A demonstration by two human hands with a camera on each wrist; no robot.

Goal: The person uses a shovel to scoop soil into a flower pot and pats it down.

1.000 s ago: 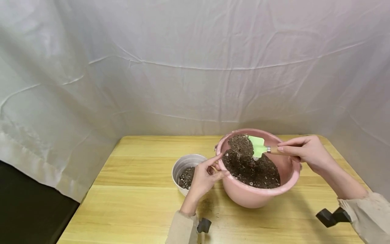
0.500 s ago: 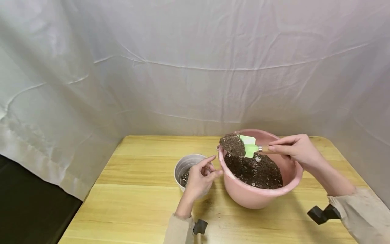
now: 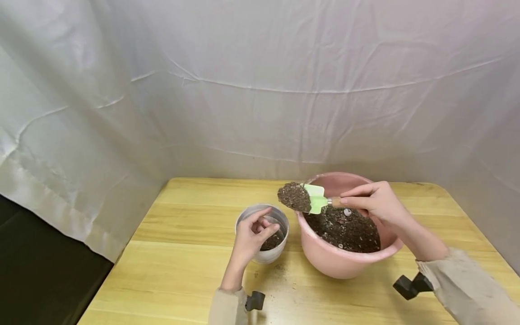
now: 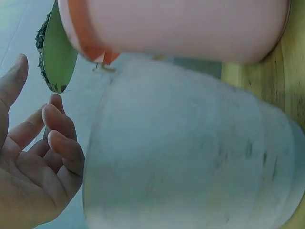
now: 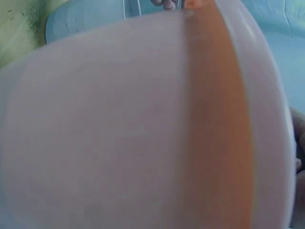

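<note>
A pink basin holding dark soil stands on the wooden table. Left of it is a small white pot with some soil inside. My right hand grips the wooden handle of a green trowel. Its blade carries a heap of soil and hangs just past the basin's left rim, above the pot's right side. My left hand hovers at the pot's near-left rim with loosely curled fingers, holding nothing. The left wrist view shows the pot, the basin and the trowel's underside.
A white sheet hangs behind and beside the table. Soil crumbs lie on the wood in front of the pot. The right wrist view is filled by the basin wall. The table's left and front parts are bare wood.
My right hand carried the loaded trowel left, from over the basin's soil to past its left rim. My left hand came off the basin's rim and drew back to the pot.
</note>
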